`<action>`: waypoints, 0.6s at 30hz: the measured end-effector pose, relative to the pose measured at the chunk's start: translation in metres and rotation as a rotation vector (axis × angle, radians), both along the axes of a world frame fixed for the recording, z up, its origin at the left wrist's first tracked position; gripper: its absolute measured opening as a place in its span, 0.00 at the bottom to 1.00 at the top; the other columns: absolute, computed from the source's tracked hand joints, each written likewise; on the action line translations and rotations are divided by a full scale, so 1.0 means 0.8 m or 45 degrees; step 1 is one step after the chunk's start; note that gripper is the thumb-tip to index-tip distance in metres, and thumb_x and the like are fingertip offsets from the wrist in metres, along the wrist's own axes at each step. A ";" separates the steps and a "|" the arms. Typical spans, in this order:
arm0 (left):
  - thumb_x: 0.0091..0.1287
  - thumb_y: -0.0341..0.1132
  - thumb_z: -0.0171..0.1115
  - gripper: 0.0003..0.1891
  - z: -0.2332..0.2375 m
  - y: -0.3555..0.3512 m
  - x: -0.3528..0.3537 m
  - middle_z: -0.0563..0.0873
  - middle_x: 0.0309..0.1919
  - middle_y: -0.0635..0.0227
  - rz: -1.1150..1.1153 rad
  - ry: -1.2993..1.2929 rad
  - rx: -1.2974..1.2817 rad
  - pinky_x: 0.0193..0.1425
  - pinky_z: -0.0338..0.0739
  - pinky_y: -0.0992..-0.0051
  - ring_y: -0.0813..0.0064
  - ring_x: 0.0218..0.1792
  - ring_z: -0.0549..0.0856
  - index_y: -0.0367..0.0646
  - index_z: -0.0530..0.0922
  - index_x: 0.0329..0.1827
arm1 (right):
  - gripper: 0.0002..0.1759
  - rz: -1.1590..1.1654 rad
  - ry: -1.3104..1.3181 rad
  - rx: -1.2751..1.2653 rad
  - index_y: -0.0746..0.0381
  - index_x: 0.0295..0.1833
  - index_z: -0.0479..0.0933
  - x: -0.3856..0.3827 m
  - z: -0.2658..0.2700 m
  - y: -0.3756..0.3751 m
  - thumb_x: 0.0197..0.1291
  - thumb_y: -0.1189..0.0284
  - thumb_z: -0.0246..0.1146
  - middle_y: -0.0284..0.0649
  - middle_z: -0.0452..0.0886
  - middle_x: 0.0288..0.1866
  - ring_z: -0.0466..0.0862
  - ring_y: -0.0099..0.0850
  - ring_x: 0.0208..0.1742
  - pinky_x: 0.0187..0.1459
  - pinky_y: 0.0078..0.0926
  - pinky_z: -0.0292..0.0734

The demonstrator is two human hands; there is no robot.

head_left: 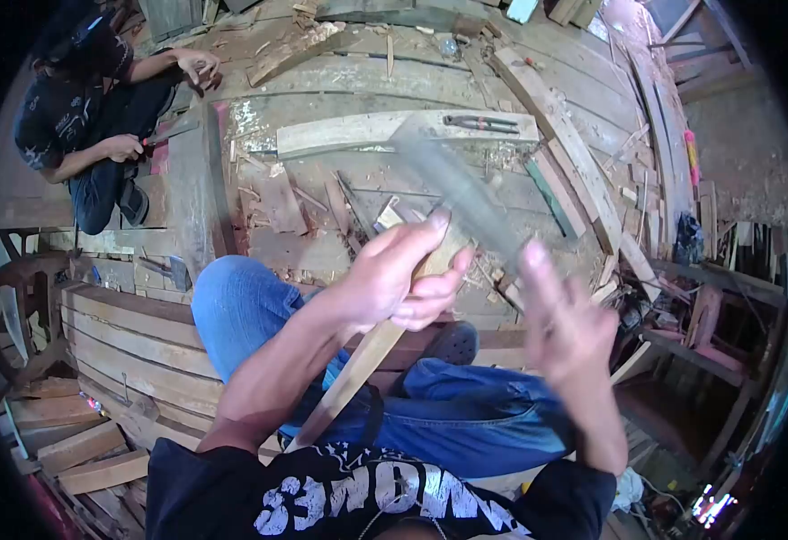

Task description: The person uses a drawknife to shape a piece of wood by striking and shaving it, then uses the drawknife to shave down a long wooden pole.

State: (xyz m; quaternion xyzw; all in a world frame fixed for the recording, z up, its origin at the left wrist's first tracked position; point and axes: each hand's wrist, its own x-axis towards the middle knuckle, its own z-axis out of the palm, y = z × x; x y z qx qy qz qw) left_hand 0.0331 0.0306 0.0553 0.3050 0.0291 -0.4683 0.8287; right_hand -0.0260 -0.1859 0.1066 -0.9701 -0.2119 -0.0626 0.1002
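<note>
My left hand [403, 279] is closed around a long narrow wooden strip [355, 373], its thumb lying near the upper end. The strip slants from my lap up through the fist, and its top part is partly hidden by the fingers. In my right hand [567, 328] is a long flat grey tool [466, 193], smeared by motion, so its exact kind cannot be made out. The tool points up and left, passing just beyond the left hand's thumb. Whether it touches the strip cannot be told.
A curved plank [340, 135] with pliers [481, 124] on it lies ahead on the wooden floor. A long beam [560, 139] runs along the right. Offcuts and chips are scattered between them. At upper left another person [75, 112] sits holding a red-handled blade [169, 132].
</note>
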 end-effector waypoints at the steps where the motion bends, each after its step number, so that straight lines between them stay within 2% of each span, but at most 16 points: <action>1: 0.79 0.53 0.33 0.25 -0.001 -0.002 -0.001 0.63 0.16 0.79 0.016 0.015 0.032 0.12 0.55 0.83 0.88 0.10 0.59 0.41 0.70 0.39 | 0.37 -0.154 -0.001 0.036 0.57 0.71 0.68 0.009 -0.005 -0.006 0.52 0.80 0.67 0.46 0.77 0.26 0.76 0.37 0.19 0.21 0.34 0.72; 3: 0.78 0.56 0.36 0.25 -0.012 0.000 0.006 0.64 0.17 0.77 -0.017 0.029 -0.060 0.13 0.57 0.82 0.86 0.12 0.62 0.41 0.70 0.41 | 0.35 -0.072 -0.110 0.110 0.47 0.66 0.75 -0.003 -0.015 0.000 0.48 0.78 0.70 0.39 0.68 0.20 0.68 0.32 0.13 0.15 0.32 0.64; 4: 0.78 0.55 0.35 0.25 -0.014 0.001 0.008 0.63 0.17 0.77 -0.027 0.013 -0.103 0.13 0.57 0.82 0.86 0.12 0.62 0.41 0.70 0.41 | 0.35 0.024 -0.142 0.271 0.47 0.66 0.75 -0.002 -0.019 0.008 0.50 0.78 0.70 0.39 0.68 0.20 0.69 0.32 0.14 0.15 0.32 0.63; 5: 0.78 0.54 0.35 0.24 -0.016 0.002 0.003 0.63 0.17 0.77 -0.046 0.023 -0.143 0.13 0.57 0.82 0.86 0.11 0.62 0.41 0.70 0.41 | 0.35 0.015 -0.125 0.276 0.47 0.66 0.75 -0.002 -0.015 0.006 0.50 0.78 0.70 0.39 0.68 0.20 0.69 0.32 0.14 0.15 0.32 0.63; 7: 0.78 0.52 0.35 0.23 -0.017 0.002 -0.004 0.63 0.17 0.77 -0.053 0.038 -0.173 0.13 0.57 0.82 0.86 0.11 0.62 0.41 0.69 0.40 | 0.37 -0.142 0.006 -0.002 0.57 0.70 0.69 0.006 -0.003 -0.005 0.51 0.80 0.68 0.46 0.78 0.28 0.77 0.38 0.20 0.21 0.32 0.72; 9: 0.78 0.49 0.34 0.21 -0.017 0.001 0.004 0.63 0.17 0.77 -0.050 0.004 -0.234 0.13 0.57 0.82 0.87 0.11 0.62 0.40 0.69 0.40 | 0.35 0.057 -0.006 0.084 0.58 0.69 0.70 -0.006 -0.001 0.006 0.53 0.80 0.68 0.45 0.76 0.25 0.75 0.36 0.18 0.19 0.32 0.69; 12: 0.79 0.50 0.33 0.23 -0.018 -0.003 0.000 0.63 0.17 0.77 -0.057 0.109 -0.250 0.12 0.56 0.83 0.87 0.11 0.61 0.40 0.68 0.39 | 0.35 -0.124 0.009 0.024 0.58 0.69 0.70 0.003 0.000 -0.003 0.53 0.79 0.68 0.44 0.76 0.25 0.75 0.36 0.17 0.18 0.31 0.68; 15: 0.79 0.51 0.32 0.23 -0.016 -0.004 0.008 0.63 0.17 0.78 -0.072 0.029 -0.291 0.11 0.56 0.83 0.88 0.10 0.60 0.41 0.68 0.39 | 0.33 0.009 -0.001 0.015 0.57 0.69 0.71 -0.002 0.004 -0.002 0.54 0.79 0.67 0.43 0.75 0.24 0.74 0.35 0.16 0.18 0.32 0.68; 17: 0.79 0.51 0.32 0.23 -0.016 -0.008 0.006 0.62 0.16 0.79 -0.045 0.163 -0.282 0.11 0.55 0.83 0.88 0.10 0.61 0.42 0.68 0.39 | 0.34 -0.098 0.003 0.069 0.56 0.68 0.72 -0.004 -0.007 -0.006 0.53 0.78 0.68 0.43 0.75 0.23 0.74 0.34 0.16 0.18 0.32 0.68; 18: 0.79 0.51 0.32 0.23 -0.016 -0.006 0.005 0.62 0.16 0.79 -0.074 0.188 -0.330 0.11 0.55 0.83 0.88 0.10 0.60 0.42 0.69 0.38 | 0.35 -0.035 -0.072 0.145 0.51 0.67 0.73 -0.008 -0.013 0.000 0.50 0.77 0.69 0.40 0.72 0.22 0.71 0.31 0.14 0.16 0.31 0.66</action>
